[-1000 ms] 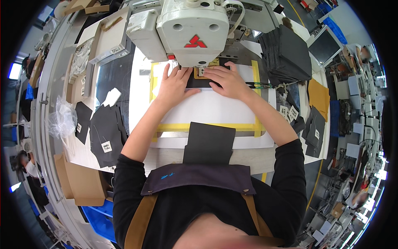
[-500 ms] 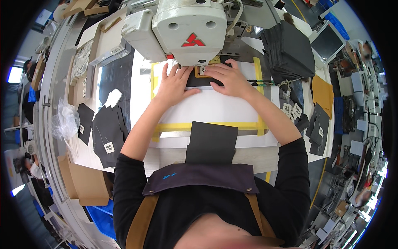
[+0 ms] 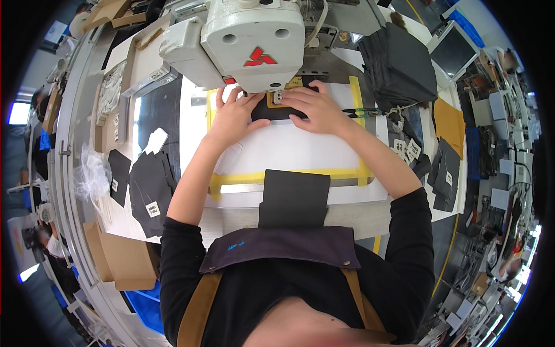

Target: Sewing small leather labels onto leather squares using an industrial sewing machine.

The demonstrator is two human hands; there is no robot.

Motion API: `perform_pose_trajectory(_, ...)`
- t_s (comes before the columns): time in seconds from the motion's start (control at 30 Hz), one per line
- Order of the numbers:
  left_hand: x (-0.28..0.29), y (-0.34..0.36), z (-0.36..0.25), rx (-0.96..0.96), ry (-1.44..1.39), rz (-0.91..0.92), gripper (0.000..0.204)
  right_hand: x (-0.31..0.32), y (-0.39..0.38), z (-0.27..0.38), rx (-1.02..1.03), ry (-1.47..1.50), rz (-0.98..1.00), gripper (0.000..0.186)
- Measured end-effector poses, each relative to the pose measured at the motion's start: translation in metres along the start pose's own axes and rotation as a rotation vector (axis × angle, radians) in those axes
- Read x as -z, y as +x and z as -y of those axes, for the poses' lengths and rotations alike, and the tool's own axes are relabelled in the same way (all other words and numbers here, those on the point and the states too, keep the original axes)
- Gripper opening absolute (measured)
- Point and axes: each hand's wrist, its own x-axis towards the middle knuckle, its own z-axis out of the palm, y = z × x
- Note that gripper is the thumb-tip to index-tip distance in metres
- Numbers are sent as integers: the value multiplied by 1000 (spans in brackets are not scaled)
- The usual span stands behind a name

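Observation:
Both my hands lie on a black fabric piece (image 3: 281,114) under the head of a white sewing machine (image 3: 252,43). My left hand (image 3: 231,120) rests flat at the piece's left end, fingers spread and thumb stretched out to the right. My right hand (image 3: 318,111) lies over the right part, its fingers extended, with the fingertips beside a small white label (image 3: 277,97). A yellowish frame (image 3: 269,103) surrounds the label on the fabric. The machine head hides the area just behind my left fingertips. Beneath the fabric is a white sheet (image 3: 289,147) edged with yellow tape.
Dark cut pieces with white labels (image 3: 151,191) lie at the left. A tall stack of black pieces (image 3: 399,66) stands at the far right. Green-handled tweezers (image 3: 364,113) and loose labels (image 3: 406,149) sit right of my hand. A black piece (image 3: 295,199) lies at the table's near edge.
The whole view has shifted slightly, so the machine head appears further left and higher. My hands keep about the same place on the black fabric piece.

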Motion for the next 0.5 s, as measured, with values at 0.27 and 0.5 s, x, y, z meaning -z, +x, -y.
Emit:
perform_pose_trajectory(0.27, -4, 15, 10, 86, 90, 82, 66, -1, 10, -15, 17, -16, -18, 32)
perform_pose_trajectory(0.5, -9, 17, 12, 51, 46, 15, 61, -3, 8, -18, 3, 14, -36, 30)
